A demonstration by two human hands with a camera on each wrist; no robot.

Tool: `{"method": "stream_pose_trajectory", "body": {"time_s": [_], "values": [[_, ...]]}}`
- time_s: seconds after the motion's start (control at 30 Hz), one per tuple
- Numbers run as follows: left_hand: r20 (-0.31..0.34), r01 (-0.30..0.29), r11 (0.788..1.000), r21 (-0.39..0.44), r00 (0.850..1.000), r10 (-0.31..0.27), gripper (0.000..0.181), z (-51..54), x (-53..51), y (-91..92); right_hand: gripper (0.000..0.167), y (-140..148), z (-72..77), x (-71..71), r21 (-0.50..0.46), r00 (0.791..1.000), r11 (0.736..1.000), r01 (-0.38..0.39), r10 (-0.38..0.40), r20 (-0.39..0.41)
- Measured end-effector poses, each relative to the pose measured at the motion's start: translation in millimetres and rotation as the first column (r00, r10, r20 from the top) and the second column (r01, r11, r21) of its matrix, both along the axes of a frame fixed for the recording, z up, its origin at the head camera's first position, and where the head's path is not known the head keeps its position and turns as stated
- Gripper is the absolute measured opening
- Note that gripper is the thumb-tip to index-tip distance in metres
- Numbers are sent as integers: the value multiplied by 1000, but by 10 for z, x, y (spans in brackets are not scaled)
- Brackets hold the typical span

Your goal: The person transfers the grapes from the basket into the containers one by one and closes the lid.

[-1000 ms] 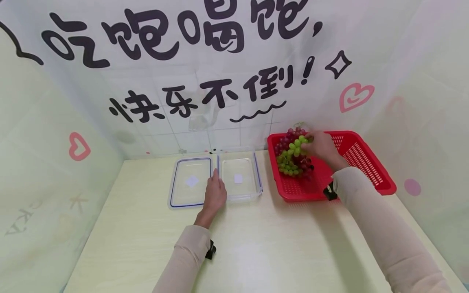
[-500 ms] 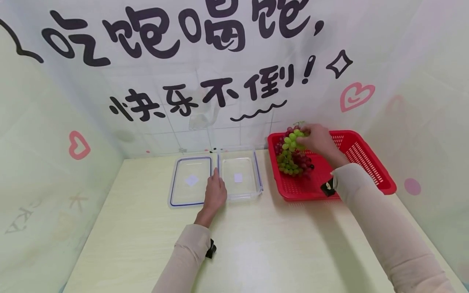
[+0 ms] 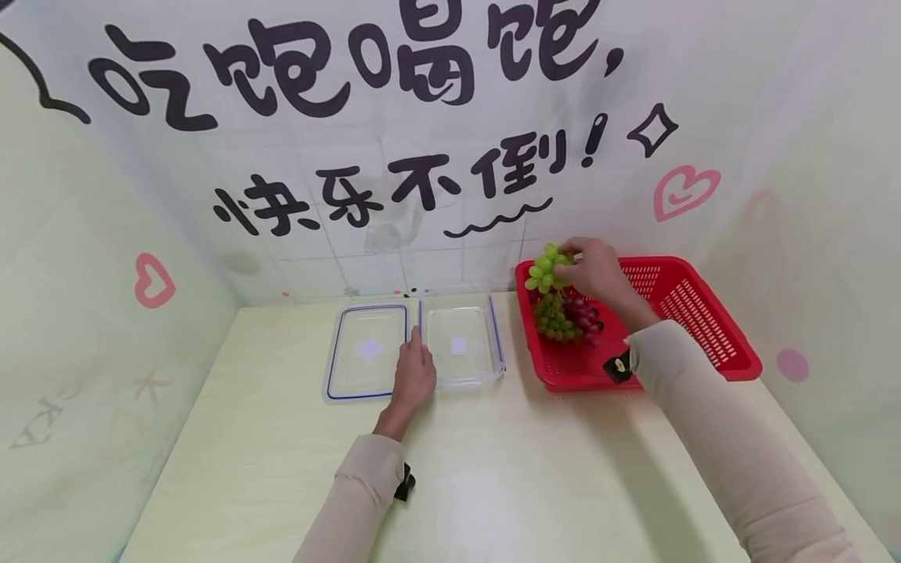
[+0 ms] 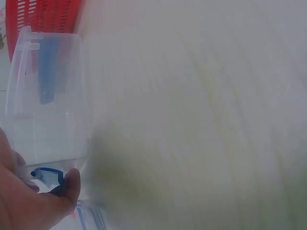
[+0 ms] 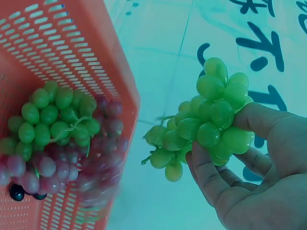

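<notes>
Green grapes [image 5: 206,124] are pinched by the right hand [image 3: 594,270] at the basket's [image 3: 577,384] far left corner. The tub [image 3: 461,381] lies left and nearer, uncovered, its long axis running near to far, its left side gripped by the left hand [image 3: 414,375]. Basket and tub are separated by a narrow table [image 3: 519,344] strip; open room is found above.

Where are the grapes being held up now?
In the head view, the green bunch is in the right hand, at the far left corner of the red basket.
</notes>
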State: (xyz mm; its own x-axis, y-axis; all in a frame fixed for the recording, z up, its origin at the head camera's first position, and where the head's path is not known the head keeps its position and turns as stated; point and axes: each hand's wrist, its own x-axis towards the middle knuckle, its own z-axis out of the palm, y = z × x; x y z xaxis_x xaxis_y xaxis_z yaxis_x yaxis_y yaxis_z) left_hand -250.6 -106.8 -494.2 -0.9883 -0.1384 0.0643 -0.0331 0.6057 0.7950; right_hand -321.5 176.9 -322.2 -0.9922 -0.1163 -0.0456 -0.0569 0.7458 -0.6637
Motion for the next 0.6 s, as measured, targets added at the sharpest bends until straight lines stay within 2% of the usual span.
{"method": "stream_pose_trajectory", "body": {"time_s": [0.23, 0.6], "values": [[-3, -4, 1000, 12, 1000, 4, 49, -5, 14, -16, 40, -185, -72, -58, -10, 998, 999, -31, 30, -57], [1, -12, 1000, 19, 1000, 12, 49, -5, 5, -1, 39, -563, -217, -68, -36, 997, 998, -42, 39, -72]]}}
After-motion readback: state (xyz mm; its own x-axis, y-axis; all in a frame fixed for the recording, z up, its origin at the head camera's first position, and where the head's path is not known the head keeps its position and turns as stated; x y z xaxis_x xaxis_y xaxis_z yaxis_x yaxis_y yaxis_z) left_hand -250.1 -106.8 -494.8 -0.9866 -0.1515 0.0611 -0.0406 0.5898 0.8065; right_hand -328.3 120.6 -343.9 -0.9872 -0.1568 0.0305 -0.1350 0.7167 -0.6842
